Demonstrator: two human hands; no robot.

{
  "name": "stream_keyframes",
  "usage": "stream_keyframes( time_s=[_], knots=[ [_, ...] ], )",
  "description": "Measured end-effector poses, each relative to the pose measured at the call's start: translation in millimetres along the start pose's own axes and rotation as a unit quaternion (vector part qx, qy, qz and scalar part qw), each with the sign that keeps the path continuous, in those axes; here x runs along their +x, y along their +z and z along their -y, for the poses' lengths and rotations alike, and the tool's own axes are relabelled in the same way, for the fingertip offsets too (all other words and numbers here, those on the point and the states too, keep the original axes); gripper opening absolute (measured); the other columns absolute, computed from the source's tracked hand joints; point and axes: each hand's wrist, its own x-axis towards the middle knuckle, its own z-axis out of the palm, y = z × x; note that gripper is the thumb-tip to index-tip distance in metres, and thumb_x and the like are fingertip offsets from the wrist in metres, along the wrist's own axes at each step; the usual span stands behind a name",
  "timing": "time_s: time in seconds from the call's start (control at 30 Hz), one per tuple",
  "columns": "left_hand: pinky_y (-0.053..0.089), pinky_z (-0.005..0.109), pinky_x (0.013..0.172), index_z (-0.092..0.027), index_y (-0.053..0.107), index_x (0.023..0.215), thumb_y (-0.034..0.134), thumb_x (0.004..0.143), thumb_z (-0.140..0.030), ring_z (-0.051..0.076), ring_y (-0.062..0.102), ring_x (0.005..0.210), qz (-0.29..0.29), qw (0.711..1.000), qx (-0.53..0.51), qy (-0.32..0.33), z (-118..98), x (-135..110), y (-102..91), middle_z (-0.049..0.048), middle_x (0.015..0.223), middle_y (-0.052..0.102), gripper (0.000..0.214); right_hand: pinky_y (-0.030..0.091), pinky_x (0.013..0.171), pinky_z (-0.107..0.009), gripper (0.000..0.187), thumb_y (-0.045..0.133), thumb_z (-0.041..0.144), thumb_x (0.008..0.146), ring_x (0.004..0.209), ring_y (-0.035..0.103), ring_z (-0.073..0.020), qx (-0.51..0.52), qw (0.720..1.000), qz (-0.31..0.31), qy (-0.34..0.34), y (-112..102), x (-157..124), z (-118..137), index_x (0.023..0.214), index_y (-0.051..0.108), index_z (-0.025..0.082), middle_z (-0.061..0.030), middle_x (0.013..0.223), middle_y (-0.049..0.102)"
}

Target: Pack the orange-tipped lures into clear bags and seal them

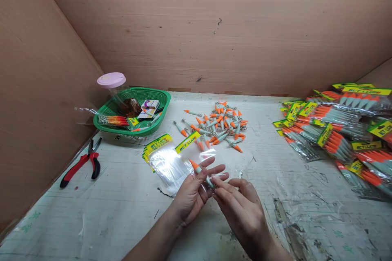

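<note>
My left hand [194, 189], palm up, has its thumb pressed on an orange-and-pale squid jig [195, 166] whose orange tip points up and left. A clear plastic bag with a yellow BCT LURE header [187, 142] lies over the fingers of that hand. My right hand [241, 202] pinches at the jig's lower end, by the bag's edge; whether its fingertips hold the film or the jig's hooks is hard to make out. Just beyond the hands sits a heap of loose squid jigs [219, 122]. To their left is a stack of clear header bags [167, 167].
Filled bags of jigs [337, 147] are piled at the right. At the back left stands a green basket [165, 108] holding a lidded jar [112, 79], a small box [149, 108] and packed lures. Red-and-black pliers [81, 165] lie near the left wall.
</note>
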Motion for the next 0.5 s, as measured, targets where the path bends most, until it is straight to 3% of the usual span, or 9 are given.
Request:
stream_keyframes(
  time_s=[0.13, 0.23, 0.37, 0.5],
  knots=[
    [0.048, 0.037, 0.082, -0.019, 0.041, 0.131, 0.043, 0.089, -0.047, 0.025, 0.065, 0.097, 0.006, 0.999, -0.052, -0.016, 2, 0, -0.6, 0.0176, 0.120, 0.061, 0.051, 0.043, 0.076, -0.038, 0.031, 0.055, 0.007, 0.084, 0.090, 0.056, -0.0220, -0.025, 0.999, -0.032, 0.027, 0, -2, -3, 0.110, 0.061, 0.021, -0.0088, 0.112, 0.067],
    [0.048, 0.038, 0.083, -0.020, 0.036, 0.135, 0.037, 0.091, -0.047, 0.022, 0.066, 0.091, 0.007, 0.998, -0.064, -0.028, 4, 0, 0.1, 0.0173, 0.120, 0.061, 0.052, 0.038, 0.077, -0.039, 0.027, 0.055, 0.008, 0.084, 0.091, 0.054, -0.0228, -0.050, 0.998, -0.033, 0.028, -1, -1, -5, 0.106, 0.063, 0.022, -0.0063, 0.110, 0.068],
    [0.044, 0.038, 0.092, -0.014, 0.041, 0.132, 0.033, 0.093, -0.045, 0.022, 0.065, 0.097, -0.002, 0.996, -0.081, -0.045, 5, 0, 1.1, 0.0185, 0.121, 0.060, 0.050, 0.032, 0.079, -0.041, 0.017, 0.055, 0.010, 0.085, 0.098, 0.051, -0.0250, -0.084, 0.996, -0.020, 0.005, -1, -2, -9, 0.095, 0.064, 0.022, -0.0042, 0.116, 0.066],
    [0.042, 0.042, 0.096, -0.013, 0.045, 0.127, 0.036, 0.092, -0.043, 0.026, 0.062, 0.104, -0.004, 0.994, -0.097, -0.040, 3, 3, 0.7, 0.0188, 0.124, 0.059, 0.047, 0.030, 0.079, -0.040, 0.019, 0.053, 0.011, 0.086, 0.096, 0.052, -0.0237, -0.099, 0.995, 0.011, -0.013, -8, -5, -17, 0.096, 0.064, 0.023, -0.0015, 0.108, 0.069]
  ],
)
